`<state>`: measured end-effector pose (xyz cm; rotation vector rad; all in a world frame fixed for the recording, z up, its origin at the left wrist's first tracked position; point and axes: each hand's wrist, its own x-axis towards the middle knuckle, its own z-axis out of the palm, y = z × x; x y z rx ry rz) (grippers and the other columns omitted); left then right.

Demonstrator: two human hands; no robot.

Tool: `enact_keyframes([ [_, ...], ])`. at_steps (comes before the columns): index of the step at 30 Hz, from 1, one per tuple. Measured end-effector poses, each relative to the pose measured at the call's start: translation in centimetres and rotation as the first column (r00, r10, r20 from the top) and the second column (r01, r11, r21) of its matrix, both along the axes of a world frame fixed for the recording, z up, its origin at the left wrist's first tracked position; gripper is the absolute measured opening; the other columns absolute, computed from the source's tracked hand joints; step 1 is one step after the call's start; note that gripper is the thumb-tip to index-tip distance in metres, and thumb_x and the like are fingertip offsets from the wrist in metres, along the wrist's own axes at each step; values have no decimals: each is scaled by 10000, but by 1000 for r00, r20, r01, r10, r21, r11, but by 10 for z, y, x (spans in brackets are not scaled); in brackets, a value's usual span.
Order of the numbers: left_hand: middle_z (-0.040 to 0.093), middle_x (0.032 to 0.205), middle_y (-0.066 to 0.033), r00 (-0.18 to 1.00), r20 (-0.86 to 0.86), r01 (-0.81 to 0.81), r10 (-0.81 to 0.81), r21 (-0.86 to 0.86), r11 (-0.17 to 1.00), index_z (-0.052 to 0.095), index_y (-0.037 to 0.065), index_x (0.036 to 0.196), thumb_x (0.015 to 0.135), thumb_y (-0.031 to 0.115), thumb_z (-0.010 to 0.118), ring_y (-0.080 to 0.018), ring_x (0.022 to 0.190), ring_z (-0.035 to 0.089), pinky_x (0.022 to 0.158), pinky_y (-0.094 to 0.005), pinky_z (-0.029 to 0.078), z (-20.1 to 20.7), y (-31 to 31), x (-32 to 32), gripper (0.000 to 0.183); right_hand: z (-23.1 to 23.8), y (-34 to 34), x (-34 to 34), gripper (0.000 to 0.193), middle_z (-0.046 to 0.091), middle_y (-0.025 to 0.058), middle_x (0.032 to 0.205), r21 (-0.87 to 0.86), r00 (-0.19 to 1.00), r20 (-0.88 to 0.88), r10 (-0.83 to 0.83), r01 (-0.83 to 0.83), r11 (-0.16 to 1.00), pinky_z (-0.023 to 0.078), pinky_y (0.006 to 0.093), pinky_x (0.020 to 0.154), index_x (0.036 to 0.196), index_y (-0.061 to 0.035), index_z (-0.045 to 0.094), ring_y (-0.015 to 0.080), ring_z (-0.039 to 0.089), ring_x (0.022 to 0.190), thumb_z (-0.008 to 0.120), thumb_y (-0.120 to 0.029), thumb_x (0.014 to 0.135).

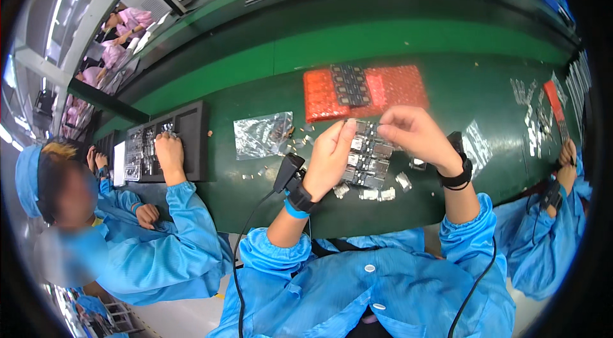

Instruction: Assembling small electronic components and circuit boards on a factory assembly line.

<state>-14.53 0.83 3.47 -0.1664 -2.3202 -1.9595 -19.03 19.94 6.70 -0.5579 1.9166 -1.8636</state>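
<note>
My left hand (330, 158) grips the left edge of a circuit board panel (368, 162) above the green bench. Rows of small silver metal parts cover much of it. At the panel's upper right, my right hand (416, 135) has thumb and fingers pinched together; whatever is between the fingertips is too small to make out. Loose metal connectors (403, 180) lie on the bench just below and beside the panel. Beyond my hands, a dark bare circuit board panel (350, 86) rests on a red bubble-wrap bag (408, 79).
Left of my hands lies a clear plastic bag (258, 135), with small scattered parts beside it. Another clear bag (477, 144) is right of my right wrist. A co-worker at left reaches into a black tray (191, 146). Metal strips (533, 118) lie near another person at right.
</note>
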Motion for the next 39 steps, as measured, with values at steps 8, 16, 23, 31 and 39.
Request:
enact_keyframes([
  [8,532,630,-126,951,-191,-288,242,-268,920,489,19,926,936,212,542,-133,530,501,485,-308,384,-11,17,-13,200,-36,-18,-8,111,559,19,628,113,862,-373,-343,410,905,388,248,467,800,0,623,52,492,523,669,-101,805],
  [16,572,684,-227,963,-100,-270,251,-298,915,455,12,931,929,179,535,-407,626,594,514,-430,428,-11,11,-18,185,-39,-31,-10,109,589,75,669,129,653,-654,-381,593,795,432,321,528,750,-29,631,212,550,568,703,-110,736],
  [23,512,612,-154,956,-76,-295,285,-209,933,454,16,887,935,180,531,-243,515,522,502,-356,401,-18,15,-14,187,-43,-32,-7,114,579,56,654,156,563,-762,-319,638,754,430,347,648,716,-51,631,235,558,732,711,-132,712],
  [31,537,622,-183,947,-122,-320,298,-273,907,469,18,942,944,189,514,-333,541,580,484,-387,410,-25,19,-13,177,-47,-34,-5,129,585,64,696,155,592,-694,-409,678,718,427,353,687,702,-55,630,233,558,749,720,-147,704],
  [39,504,615,33,983,160,-125,86,253,959,449,48,858,946,164,538,-4,479,374,393,-230,273,-30,8,-20,172,-48,-13,-22,123,612,7,756,62,969,-108,-224,232,971,443,238,610,805,-6,636,72,550,691,680,-120,806],
])
